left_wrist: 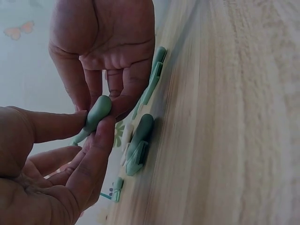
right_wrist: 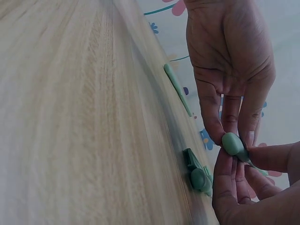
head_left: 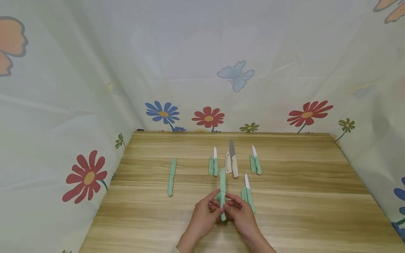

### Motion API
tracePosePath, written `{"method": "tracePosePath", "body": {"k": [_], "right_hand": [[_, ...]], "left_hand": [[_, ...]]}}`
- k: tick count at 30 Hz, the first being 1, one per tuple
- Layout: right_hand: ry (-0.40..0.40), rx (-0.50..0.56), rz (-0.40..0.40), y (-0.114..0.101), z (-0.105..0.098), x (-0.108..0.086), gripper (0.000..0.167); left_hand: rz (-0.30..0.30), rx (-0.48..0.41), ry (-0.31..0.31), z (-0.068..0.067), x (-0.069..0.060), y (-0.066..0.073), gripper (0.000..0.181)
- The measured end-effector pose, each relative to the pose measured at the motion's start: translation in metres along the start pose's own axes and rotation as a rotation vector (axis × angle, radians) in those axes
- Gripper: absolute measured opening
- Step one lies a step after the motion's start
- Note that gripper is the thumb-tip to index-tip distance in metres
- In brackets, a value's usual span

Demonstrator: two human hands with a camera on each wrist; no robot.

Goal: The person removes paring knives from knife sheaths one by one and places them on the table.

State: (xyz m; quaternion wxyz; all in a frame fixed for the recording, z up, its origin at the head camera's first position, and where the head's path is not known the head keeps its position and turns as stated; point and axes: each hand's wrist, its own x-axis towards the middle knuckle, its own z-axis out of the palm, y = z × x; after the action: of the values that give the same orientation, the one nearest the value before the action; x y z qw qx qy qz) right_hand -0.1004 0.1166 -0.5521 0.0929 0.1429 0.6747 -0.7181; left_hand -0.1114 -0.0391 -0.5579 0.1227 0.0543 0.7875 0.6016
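My left hand [head_left: 203, 215] and right hand [head_left: 243, 215] together pinch a green knife [head_left: 223, 182] in its green sheath, held above the tabletop with its tip pointing away. Thumbs and fingers of both hands meet around the handle, whose rounded end [left_wrist: 99, 108] faces the left wrist camera. Behind the fingers another green piece [head_left: 218, 196] is partly hidden; in the left wrist view a green handle with a sheath beside it [left_wrist: 140, 140] lies beneath the hands. Just right of my right hand lies an unsheathed green knife [head_left: 249, 198] with its sheath [head_left: 244, 194] alongside.
Farther back lie a green paring knife [head_left: 216, 167], a beige knife [head_left: 235, 167] and another green knife [head_left: 257, 165], each with its sheath beside it. A sheathed green knife [head_left: 171, 181] lies at the left. Flowered sheeting [head_left: 265, 88] surrounds the wooden table [head_left: 139, 218].
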Motion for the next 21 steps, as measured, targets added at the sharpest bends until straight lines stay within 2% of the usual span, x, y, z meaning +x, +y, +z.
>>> {"method": "tracePosePath", "body": {"k": [7, 13, 21], "right_hand": [[-0.005, -0.014, -0.002, 0.0024, -0.0021, 0.0006, 0.041], [-0.009, -0.037, 0.002, 0.0029, -0.0025, -0.0014, 0.038], [0.000, -0.042, 0.011, 0.0064, -0.0032, -0.0007, 0.038]], "left_hand": [[0.002, 0.006, 0.001, 0.0009, -0.0011, 0.0011, 0.064], [0.012, 0.052, 0.001, 0.0013, -0.0001, -0.0023, 0.054], [0.011, 0.055, -0.004, 0.0022, -0.0004, -0.0045, 0.052]]}}
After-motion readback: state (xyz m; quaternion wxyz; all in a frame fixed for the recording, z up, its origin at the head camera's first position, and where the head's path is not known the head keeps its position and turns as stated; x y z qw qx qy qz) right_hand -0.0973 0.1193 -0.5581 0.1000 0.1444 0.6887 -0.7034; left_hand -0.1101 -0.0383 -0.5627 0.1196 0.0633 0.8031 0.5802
